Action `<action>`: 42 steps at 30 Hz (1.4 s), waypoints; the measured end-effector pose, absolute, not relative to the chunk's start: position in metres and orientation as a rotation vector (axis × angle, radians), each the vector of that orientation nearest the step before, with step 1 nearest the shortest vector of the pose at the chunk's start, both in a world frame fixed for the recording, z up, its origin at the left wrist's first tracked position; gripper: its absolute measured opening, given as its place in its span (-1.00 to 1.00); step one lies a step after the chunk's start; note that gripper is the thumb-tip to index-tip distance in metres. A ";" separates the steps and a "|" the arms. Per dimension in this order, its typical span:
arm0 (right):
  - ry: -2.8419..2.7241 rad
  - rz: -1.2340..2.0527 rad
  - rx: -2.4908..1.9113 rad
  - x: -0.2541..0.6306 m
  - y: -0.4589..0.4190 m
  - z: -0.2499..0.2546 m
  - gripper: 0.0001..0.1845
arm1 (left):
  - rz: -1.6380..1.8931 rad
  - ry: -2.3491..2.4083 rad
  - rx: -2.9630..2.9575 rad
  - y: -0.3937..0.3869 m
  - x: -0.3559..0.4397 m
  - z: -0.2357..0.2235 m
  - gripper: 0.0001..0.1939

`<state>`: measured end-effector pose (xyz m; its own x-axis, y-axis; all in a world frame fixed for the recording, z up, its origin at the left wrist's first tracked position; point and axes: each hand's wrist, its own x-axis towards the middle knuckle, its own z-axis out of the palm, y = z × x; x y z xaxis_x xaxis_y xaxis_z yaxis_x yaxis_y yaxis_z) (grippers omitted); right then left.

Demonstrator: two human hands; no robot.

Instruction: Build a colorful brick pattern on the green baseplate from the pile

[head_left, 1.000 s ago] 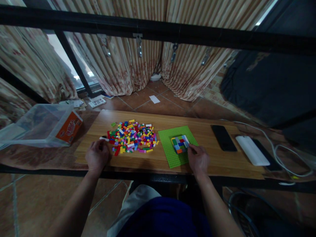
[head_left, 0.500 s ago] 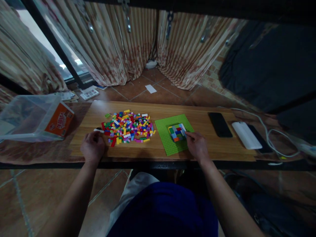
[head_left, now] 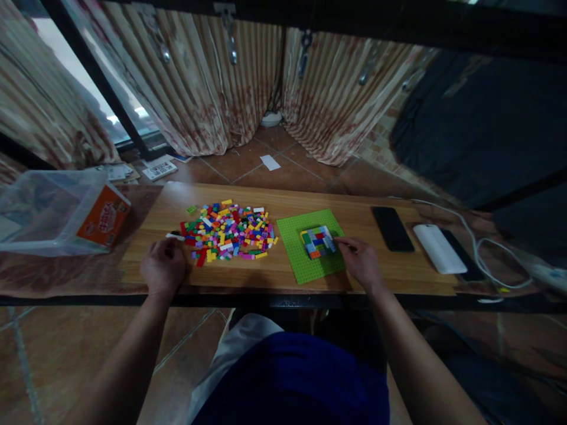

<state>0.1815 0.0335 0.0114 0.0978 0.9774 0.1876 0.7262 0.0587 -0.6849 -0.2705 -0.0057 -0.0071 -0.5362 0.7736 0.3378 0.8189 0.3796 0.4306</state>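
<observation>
Fingers [head_left: 344, 241] of the right hand [head_left: 362, 262] extend, in the head view, to the right edge of a multicoloured brick block [head_left: 318, 241] on a green baseplate [head_left: 305, 271]; whether they pinch a piece cannot be told. The left hand [head_left: 163, 265] is curled, its grip unclear, near a white piece [head_left: 175, 236] and the loose bricks [head_left: 230, 230] on the table [head_left: 248, 276].

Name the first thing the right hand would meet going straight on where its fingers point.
The right hand would likely meet the brick build on the green plate first; height is hard to judge.
</observation>
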 end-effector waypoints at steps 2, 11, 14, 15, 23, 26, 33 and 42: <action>-1.640 0.486 -1.733 0.178 0.033 0.013 -0.64 | -0.876 -2.538 -1.471 -0.006 -0.271 -0.007 -0.71; -1.686 0.297 -1.922 0.156 0.033 0.018 -0.67 | -0.847 -2.556 -1.456 -0.007 -0.268 -0.003 -0.73; -1.688 0.252 -1.986 0.152 0.033 0.018 -0.71 | -0.845 -2.571 -1.453 -0.007 -0.268 -0.003 -0.73; -1.687 0.238 -2.007 0.151 0.033 0.018 -0.73 | -0.843 -2.573 -1.451 -0.007 -0.268 -0.003 -0.73; -1.730 0.065 -2.128 0.143 0.032 0.021 -0.75 | -0.849 -2.574 -1.455 -0.008 -0.271 -0.008 -0.74; -1.752 0.082 -2.118 0.144 0.032 0.020 -0.75 | -0.852 -2.591 -1.455 -0.008 -0.271 -0.008 -0.74; -1.771 0.112 -2.042 0.149 0.034 0.014 -0.74 | -0.857 -2.596 -1.461 -0.008 -0.268 -0.004 -0.72; -1.740 0.155 -1.946 0.149 0.031 0.006 -0.61 | -0.885 -2.582 -1.451 -0.008 -0.269 -0.006 -0.74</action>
<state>0.1494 0.0308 0.0065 0.1681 0.9529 0.2524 0.8935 -0.0391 -0.4474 -0.2691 -0.0082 -0.0064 -0.5583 0.7691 0.3110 0.7982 0.3958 0.4542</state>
